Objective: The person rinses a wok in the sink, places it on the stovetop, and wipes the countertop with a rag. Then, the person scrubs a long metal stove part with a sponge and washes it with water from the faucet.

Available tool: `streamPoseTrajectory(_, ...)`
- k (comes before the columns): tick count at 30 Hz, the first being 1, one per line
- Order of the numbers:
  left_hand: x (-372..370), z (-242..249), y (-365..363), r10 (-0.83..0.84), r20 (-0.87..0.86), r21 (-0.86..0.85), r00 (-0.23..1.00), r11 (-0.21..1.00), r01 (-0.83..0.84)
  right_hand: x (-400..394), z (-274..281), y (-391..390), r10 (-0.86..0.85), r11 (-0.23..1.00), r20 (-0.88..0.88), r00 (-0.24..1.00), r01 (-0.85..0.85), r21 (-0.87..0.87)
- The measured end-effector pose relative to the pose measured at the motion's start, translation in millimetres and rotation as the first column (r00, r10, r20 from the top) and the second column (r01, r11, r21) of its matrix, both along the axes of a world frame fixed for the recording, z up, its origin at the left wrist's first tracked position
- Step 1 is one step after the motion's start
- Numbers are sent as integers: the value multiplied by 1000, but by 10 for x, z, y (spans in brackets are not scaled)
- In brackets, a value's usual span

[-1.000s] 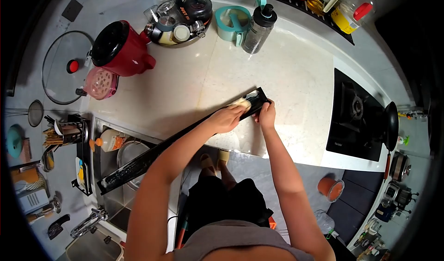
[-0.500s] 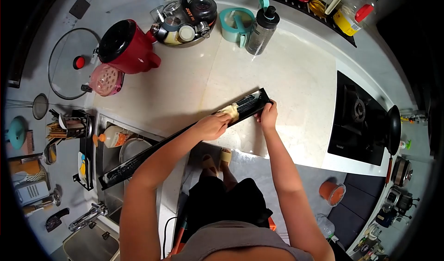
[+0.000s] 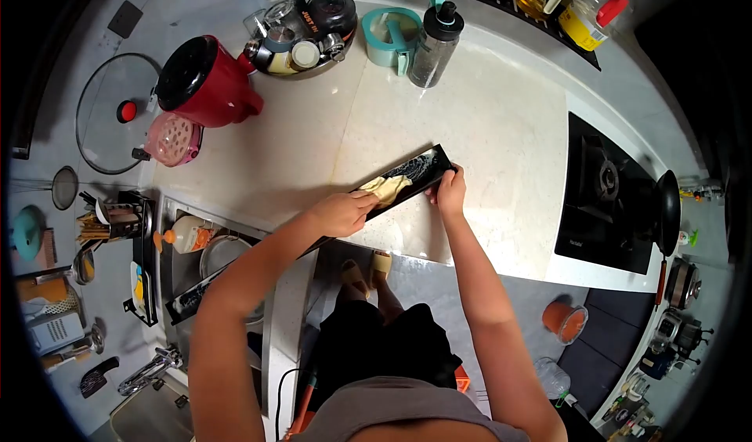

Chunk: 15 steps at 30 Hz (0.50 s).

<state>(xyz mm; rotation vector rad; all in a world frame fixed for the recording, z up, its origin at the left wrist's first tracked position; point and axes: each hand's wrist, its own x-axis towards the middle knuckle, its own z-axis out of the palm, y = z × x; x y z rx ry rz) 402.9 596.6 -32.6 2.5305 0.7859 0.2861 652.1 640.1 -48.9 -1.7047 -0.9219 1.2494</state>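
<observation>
A long black tray [image 3: 427,168] lies slantwise from the pale counter [image 3: 486,128] across the sink, with whitish foam or smears inside. My left hand [image 3: 345,213] presses a yellowish cloth [image 3: 388,187] against the inside of the tray, fingers together on it. At the upper right end, my right hand [image 3: 449,191] grips the tray's edge with thumb on top. My left forearm hides the tray's middle stretch.
Toward the back stand a red appliance [image 3: 207,81], a bowl of jars and cups [image 3: 313,70], a teal container [image 3: 389,38] and a bottle [image 3: 435,46]. A black stove [image 3: 603,199] is at right; a sink with a white bottle [image 3: 188,234] is at left.
My left hand and the cloth have slid down and left along the tray, uncovering more of the cloth and the foamy inside. My right hand keeps its hold on the end.
</observation>
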Motion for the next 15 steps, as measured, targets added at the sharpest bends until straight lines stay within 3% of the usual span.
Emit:
streamPoseTrajectory(3,340,-72,223,78,31,-83,996,994,-76,13,3,2,13,1000,7,1000,-13,3)
streamPoseTrajectory(4,497,-219,340,82,68,-21,994,996,-81,9,3,-5,11,1000,1,1000,-11,7)
streamPoseTrajectory(5,680,-252,458,133,79,-135,988,983,-122,9,7,-7,8,1000,-6,1000,-8,12)
streamPoseTrajectory(7,963,-225,696,99,42,-127,994,987,-93,10,19,7,10,1000,-29,1000,-9,27)
streamPoseTrajectory(12,566,-120,390,129,46,-192,991,974,-118,25,39,-15,21,999,-44,999,-20,25)
streamPoseTrajectory(14,183,-60,174,41,42,-127,998,991,-35,6,19,-4,17,999,-26,1000,-16,38)
streamPoseTrajectory(15,75,-23,95,39,-17,-173,999,984,-41,4,9,-9,22,999,-19,1000,-21,37)
